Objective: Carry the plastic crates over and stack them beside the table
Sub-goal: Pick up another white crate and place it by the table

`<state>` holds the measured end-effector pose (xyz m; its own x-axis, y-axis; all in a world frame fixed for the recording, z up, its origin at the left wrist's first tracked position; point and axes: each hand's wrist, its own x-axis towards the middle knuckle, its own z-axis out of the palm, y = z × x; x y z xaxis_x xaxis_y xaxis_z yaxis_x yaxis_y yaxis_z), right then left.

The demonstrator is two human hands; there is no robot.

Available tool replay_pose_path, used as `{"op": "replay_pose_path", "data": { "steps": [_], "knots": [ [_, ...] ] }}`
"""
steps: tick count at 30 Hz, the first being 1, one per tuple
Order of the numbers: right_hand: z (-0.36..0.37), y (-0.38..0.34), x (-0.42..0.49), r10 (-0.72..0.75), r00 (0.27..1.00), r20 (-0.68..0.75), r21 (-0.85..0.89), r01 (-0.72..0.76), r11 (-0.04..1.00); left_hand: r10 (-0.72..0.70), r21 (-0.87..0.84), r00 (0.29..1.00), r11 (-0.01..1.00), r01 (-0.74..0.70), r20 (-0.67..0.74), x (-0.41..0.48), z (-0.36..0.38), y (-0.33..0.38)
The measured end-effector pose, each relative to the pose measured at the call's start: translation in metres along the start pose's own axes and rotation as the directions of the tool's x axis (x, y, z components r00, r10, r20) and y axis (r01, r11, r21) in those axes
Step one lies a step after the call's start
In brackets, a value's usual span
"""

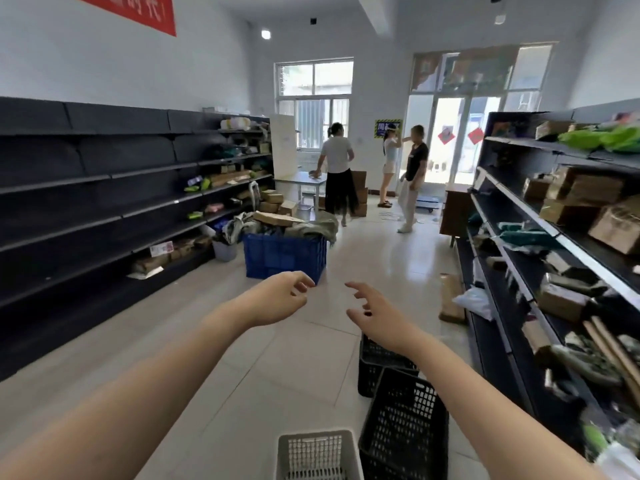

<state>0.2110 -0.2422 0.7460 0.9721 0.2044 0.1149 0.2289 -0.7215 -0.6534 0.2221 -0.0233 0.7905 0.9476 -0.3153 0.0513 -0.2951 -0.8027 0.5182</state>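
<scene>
Currently looks pre-pickup: left hand [280, 299] and right hand [377, 313] empty, fingers loosely spread. At 5 o'clock, black perforated plastic crates [405, 420] untouched. Next: grip rims, haul to grey table [304, 180], 12 o'clock.

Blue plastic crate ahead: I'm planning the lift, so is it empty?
No, the blue plastic crate is heaped above its rim with crumpled cloth and flat cardboard.

near black crate [403, 427]: mesh, tilted, floor | far black crate [377, 368]: just behind | white crate [317, 455]: upright, left
</scene>
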Motion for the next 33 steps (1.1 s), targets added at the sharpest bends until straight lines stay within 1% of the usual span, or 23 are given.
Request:
{"op": "replay_pose_path", "data": {
  "steps": [3,5,8,10,13,15,18,21,24,26,28,29,31,33],
  "knots": [
    [-0.005,0.007,0.03,0.045,0.992,-0.114,0.036,-0.041,0.998,0.068,0.026,0.997,0.997,-0.069,0.019,0.052,-0.017,-0.04],
    [-0.013,0.018,0.048,0.104,0.97,-0.221,0.029,-0.1,0.995,0.125,0.018,0.992,0.992,-0.125,0.019,0.097,-0.024,-0.064],
    [-0.017,0.031,0.062,0.24,0.896,-0.375,0.12,-0.21,0.97,0.217,-0.037,0.973,0.976,-0.215,0.072,0.155,-0.021,-0.083],
    [-0.006,0.036,0.063,0.31,0.848,-0.429,0.163,-0.265,0.95,0.296,-0.06,0.944,0.955,-0.29,0.145,0.186,-0.011,-0.091],
    [0.025,0.039,0.048,0.418,0.789,-0.45,0.185,-0.376,0.908,0.375,-0.077,0.888,0.926,-0.369,0.266,0.222,0.009,-0.092],
    [0.051,0.048,0.031,0.501,0.75,-0.432,0.204,-0.46,0.864,0.409,-0.05,0.84,0.906,-0.419,0.356,0.245,0.027,-0.093],
    [0.08,0.073,0.011,0.61,0.685,-0.398,0.234,-0.567,0.79,0.429,-0.07,0.802,0.894,-0.443,0.416,0.278,0.058,-0.095],
    [0.1,0.1,0.01,0.687,0.604,-0.403,0.258,-0.645,0.719,0.452,-0.099,0.773,0.883,-0.459,0.445,0.309,0.101,-0.102],
    [0.138,0.132,0.013,0.762,0.501,-0.41,0.336,-0.693,0.637,0.452,-0.121,0.717,0.878,-0.464,0.531,0.335,0.159,-0.121],
    [0.167,0.151,0.008,0.809,0.426,-0.405,0.368,-0.734,0.571,0.422,-0.097,0.657,0.877,-0.47,0.625,0.354,0.198,-0.141],
    [0.202,0.169,0.0,0.861,0.335,-0.383,0.392,-0.785,0.48,0.384,-0.071,0.603,0.877,-0.476,0.699,0.375,0.232,-0.161],
    [0.22,0.179,-0.005,0.884,0.285,-0.371,0.403,-0.808,0.429,0.372,-0.073,0.588,0.881,-0.468,0.719,0.388,0.25,-0.171],
    [0.262,0.202,-0.012,0.926,0.145,-0.347,0.463,-0.833,0.304,0.34,-0.06,0.577,0.892,-0.448,0.742,0.414,0.287,-0.195],
    [0.312,0.226,-0.016,0.96,0.019,-0.28,0.538,-0.825,0.174,0.283,-0.026,0.567,0.909,-0.417,0.774,0.434,0.327,-0.23]
  ]
}}
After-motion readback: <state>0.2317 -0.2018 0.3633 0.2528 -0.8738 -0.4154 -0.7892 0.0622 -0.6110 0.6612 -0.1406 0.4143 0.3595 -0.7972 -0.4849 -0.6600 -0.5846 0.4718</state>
